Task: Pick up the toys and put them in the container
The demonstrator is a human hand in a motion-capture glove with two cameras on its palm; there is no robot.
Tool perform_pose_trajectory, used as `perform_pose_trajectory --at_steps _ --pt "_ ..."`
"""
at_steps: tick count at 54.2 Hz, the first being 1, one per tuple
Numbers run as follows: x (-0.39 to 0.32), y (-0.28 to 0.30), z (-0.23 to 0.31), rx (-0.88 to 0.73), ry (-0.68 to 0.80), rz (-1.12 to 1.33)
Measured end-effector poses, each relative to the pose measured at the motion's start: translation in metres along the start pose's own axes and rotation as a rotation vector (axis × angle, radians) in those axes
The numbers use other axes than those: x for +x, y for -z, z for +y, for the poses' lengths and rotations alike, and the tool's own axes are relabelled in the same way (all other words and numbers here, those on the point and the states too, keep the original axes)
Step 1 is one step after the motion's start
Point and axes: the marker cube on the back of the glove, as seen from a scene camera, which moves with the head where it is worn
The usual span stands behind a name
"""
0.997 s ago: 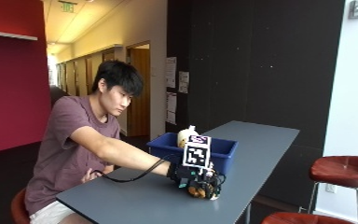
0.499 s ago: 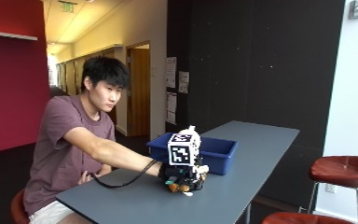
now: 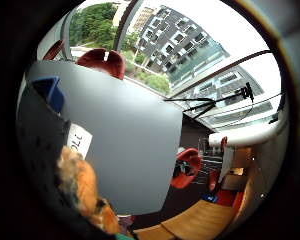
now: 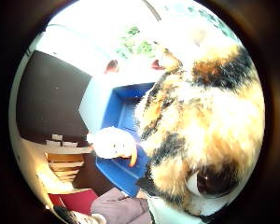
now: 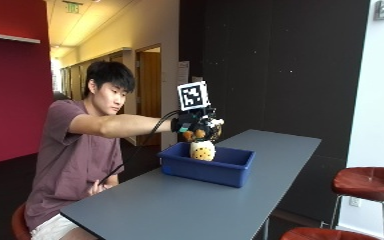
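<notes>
— While most of it sits behind glove and straps in the outside view, item one is a calico plush toy: fuzzy pile in orange, black and cream patches, held above the blue plastic container.
— Grip?
— The gloved right hand has its fingers curled round the toy; the individual fingers cannot be made out. In the thumb side palm view the plush fills much of the frame, one dark glossy eye showing, its outline cut off at the edge.
— Item two?
— A second toy, rounded, cream-yellow with darker speckles, standing inside the container; its lower part is hidden by the wall. The thumb side palm view shows a white fluffy toy with an orange part in the bin; likely the same piece, though I cannot tell for sure.
— Any lettering?
— A white sewn-in tag beside the orange fur carries dark characters, only partly visible and not legible.
— Surroundings?
— Rectangular tub, smooth walls, on a matte grey table; red round stools just beside it.
</notes>
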Motion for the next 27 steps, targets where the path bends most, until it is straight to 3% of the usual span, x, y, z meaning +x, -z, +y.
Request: perform_pose_trajectory --at_steps 4,11,17,22,27 --pt "-0.022 0.015 -0.006 0.030 0.090 0.029" --pt "-0.074 0.022 -0.023 0.064 0.059 0.027" --pt "-0.129 0.013 -0.024 0.064 0.279 -0.005" --pt "-0.152 -0.003 -0.036 0.064 0.176 0.069" --pt "-0.178 -0.012 -0.036 0.044 0.298 0.006"
